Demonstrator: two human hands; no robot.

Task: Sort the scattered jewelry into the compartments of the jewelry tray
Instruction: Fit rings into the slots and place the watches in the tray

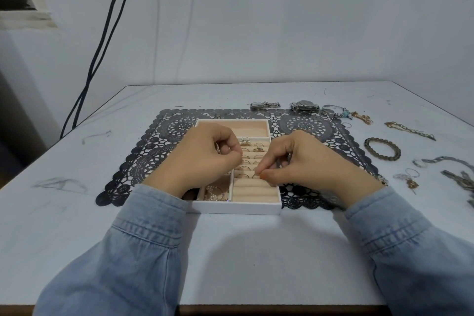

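- Pale grey walls close off the back of the room, with two black cables hanging down the left side behind a white worktop scuffed with dark marks.
- On that worktop lies a black lace-patterned mat, and the white jewelry tray sits on it, its near edge just past the mat's front border.
- Off to the right, well apart from the tray, loose pieces are scattered: two metal watches along the mat's far edge, a beaded bracelet, a gold chain, thin hoops and some grey metal bands by the right edge.
- Both hands, in denim sleeves, hover over the middle of the tray and hide much of its left side.
- Left hand is curled, fingers bunched together at the tips; whether they pinch anything I cannot tell.
- Right hand is curled too, thumb and forefinger pressed together low over the ring rolls; something small may sit between them, but it is too small to make out.
- Inside the tray, the ring rolls on the right hold several gold rings in their upper rows, one with a large flower-like top; the lowest rolls are bare.
- Near-left compartment holds a heap of pale beaded jewelry; the far compartment shows only its peach lining.
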